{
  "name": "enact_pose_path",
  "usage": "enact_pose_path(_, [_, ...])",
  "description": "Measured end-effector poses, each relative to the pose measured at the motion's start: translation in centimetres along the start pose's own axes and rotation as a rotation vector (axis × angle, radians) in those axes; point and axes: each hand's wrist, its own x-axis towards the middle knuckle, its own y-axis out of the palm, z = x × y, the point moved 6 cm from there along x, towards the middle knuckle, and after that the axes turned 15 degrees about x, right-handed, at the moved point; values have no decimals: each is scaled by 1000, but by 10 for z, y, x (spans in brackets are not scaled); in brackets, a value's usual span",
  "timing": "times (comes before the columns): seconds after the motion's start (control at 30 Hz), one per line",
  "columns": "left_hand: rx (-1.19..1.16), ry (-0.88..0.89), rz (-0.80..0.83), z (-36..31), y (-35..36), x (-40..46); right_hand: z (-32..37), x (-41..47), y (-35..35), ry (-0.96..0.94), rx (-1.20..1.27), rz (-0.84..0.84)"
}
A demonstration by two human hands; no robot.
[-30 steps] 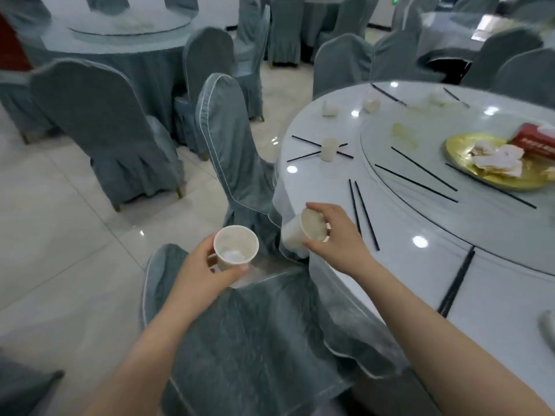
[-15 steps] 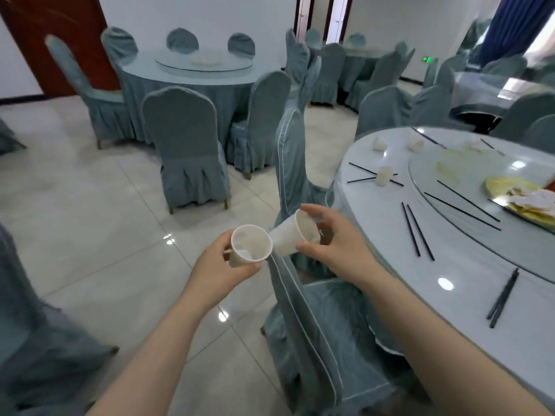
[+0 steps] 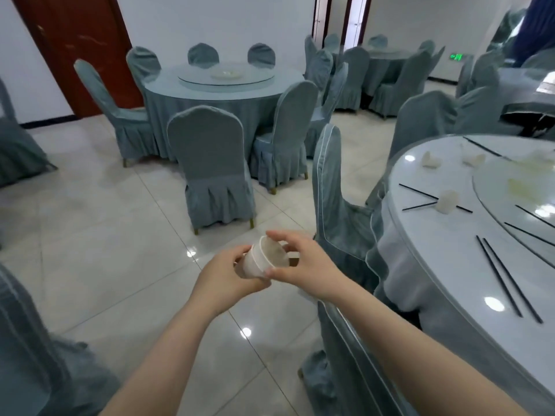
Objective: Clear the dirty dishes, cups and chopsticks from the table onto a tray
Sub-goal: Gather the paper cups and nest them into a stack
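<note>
Two white paper cups (image 3: 263, 262) sit nested, one inside the other, in the air over the floor. My left hand (image 3: 226, 274) grips the outer cup from the left. My right hand (image 3: 303, 265) pinches the inner cup's rim with finger and thumb. On the round table (image 3: 426, 265) at the right lie a pair of black chopsticks (image 3: 507, 277), crossed chopsticks (image 3: 420, 195) and a tipped white cup (image 3: 448, 201). More small white cups (image 3: 431, 160) stand further back. No tray is in view.
A grey-blue covered chair (image 3: 336, 199) stands between me and the table, another chair back (image 3: 345, 355) is under my right arm. A lazy Susan (image 3: 510, 187) covers the table's centre. Glossy tiled floor (image 3: 105, 250) lies ahead, with another set table (image 3: 222, 82) and chairs beyond.
My hands came together and the right-hand cup went into the left-hand cup. My view swung left, away from the table, toward the open floor.
</note>
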Motion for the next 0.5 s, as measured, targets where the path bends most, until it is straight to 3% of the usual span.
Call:
enact_pose_path(0.4, [121,93,204,34,-28,204,-45,186,-23,196,96,109])
enact_pose_path(0.5, [118,150,290,38,-23,262,-55,226,-40,225,79,32])
